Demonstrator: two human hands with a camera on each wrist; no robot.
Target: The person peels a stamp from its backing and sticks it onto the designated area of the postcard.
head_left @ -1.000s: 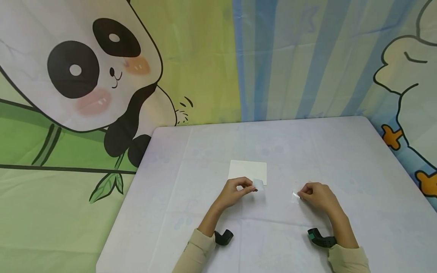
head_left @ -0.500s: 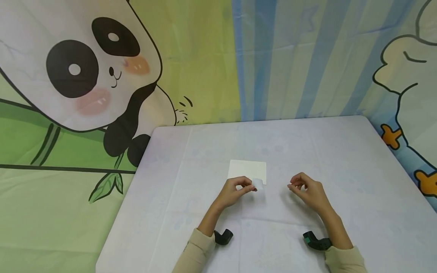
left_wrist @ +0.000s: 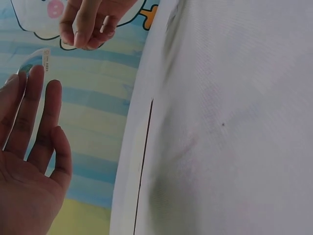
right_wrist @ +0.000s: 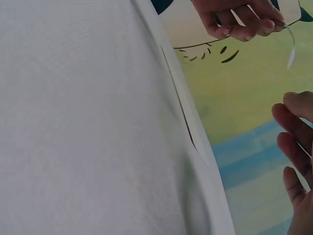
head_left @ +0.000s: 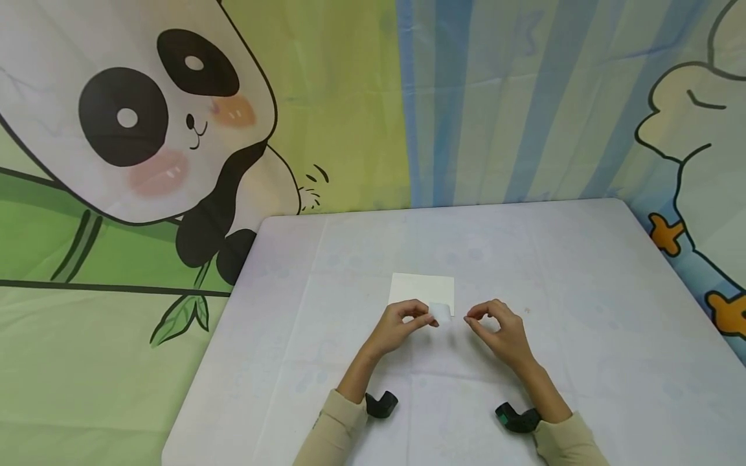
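My left hand [head_left: 399, 329] pinches a small, thin, see-through film [head_left: 440, 313] between thumb and forefinger, raised over the table. In the left wrist view the film has a curved side and a pale strip [left_wrist: 46, 59] with tiny print along one edge. Close on its right is my right hand [head_left: 506, 336], its thumb and forefinger tips brought near each other with nothing visible between them and the other fingers loosely bent. Behind the left hand, a flat white rectangular sheet [head_left: 422, 286] lies on the table, partly covered by that hand and the film.
A pale cloth covers the table [head_left: 338, 259]. A faint small mark [head_left: 527, 310] shows on it to the right of the hands. A printed backdrop [head_left: 350, 103] with a panda stands behind. Each wrist wears a black device, such as the right one [head_left: 517, 419].
The right hand moves left toward the film in the left hand. A clear piece seen at its fingertips one second ago no longer shows there. The left hand stays nearly still.
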